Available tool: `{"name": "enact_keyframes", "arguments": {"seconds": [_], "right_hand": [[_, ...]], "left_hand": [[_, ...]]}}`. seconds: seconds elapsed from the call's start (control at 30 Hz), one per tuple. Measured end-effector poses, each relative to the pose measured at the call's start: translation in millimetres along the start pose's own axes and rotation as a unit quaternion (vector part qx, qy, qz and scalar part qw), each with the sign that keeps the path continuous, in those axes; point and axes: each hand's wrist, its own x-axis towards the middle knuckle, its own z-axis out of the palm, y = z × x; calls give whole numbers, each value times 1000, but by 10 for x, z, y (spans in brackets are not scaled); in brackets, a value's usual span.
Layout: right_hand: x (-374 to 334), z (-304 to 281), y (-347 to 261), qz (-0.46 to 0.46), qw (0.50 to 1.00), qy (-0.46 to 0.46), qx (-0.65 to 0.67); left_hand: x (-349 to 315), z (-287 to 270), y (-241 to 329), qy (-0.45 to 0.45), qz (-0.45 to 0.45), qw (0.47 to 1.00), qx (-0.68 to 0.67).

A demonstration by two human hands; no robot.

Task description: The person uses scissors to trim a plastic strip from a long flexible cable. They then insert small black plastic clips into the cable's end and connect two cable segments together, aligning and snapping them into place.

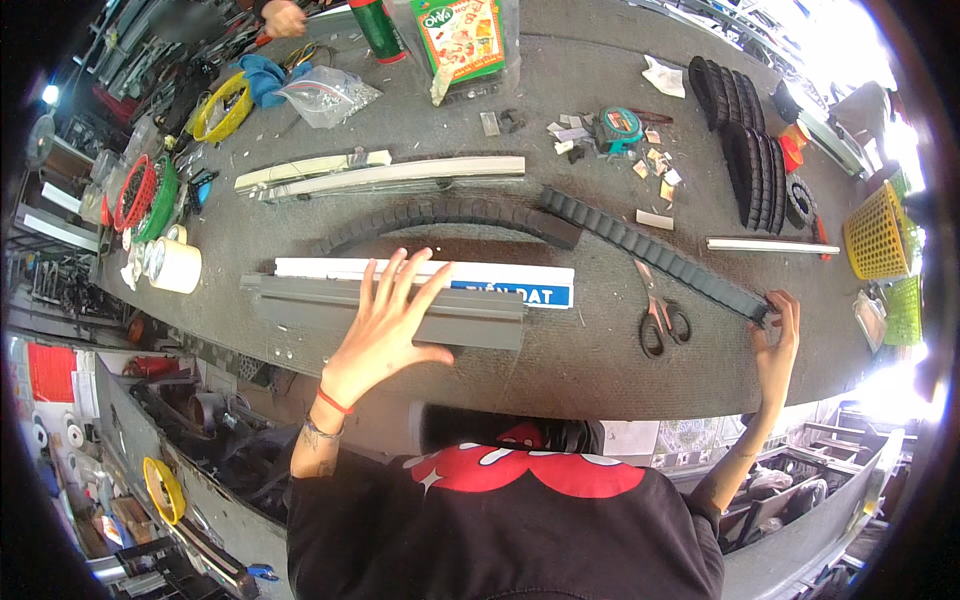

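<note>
My left hand (385,320) is open, its fingers spread over a grey profile strip (470,330) and a white strip with a blue label (540,285) behind it. Whether the palm presses on them I cannot tell. My right hand (778,345) pinches the near right end of a black cable drag chain (655,250), which runs slantwise to the far left. Beside that chain's far end, a second drag chain (430,218) lies bowed on the table. Scissors with dark handles (660,312) lie between my hands, blades pointing away.
Two pale strips (400,178) lie beyond the bowed chain. A teal tape measure (620,128) sits among small scraps. Coiled black chains (745,150) and a yellow basket (880,235) stand at right; tape rolls (175,265) at left. Another person's hand (283,18) shows at the far edge.
</note>
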Motion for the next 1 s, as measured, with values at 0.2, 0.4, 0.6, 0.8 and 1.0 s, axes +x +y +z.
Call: {"name": "enact_keyframes", "arguments": {"seconds": [0.2,0.4,0.6,0.8,1.0], "right_hand": [[-65,-238,-124,44,980,-109,-162],[81,55,-731,-107,981,-155,-46],[142,656,-1156,-180,976,-125,15],[5,358,-957,-133,980,-42,139],[-240,-217,-686,-22,958,50,280]], "left_hand": [[60,64,133,30,-16,999,-6],[105,54,200,18,-13,1000,5],[99,123,320,96,-2,995,-2],[106,268,413,162,13,986,19],[121,336,376,197,8,980,19]]}}
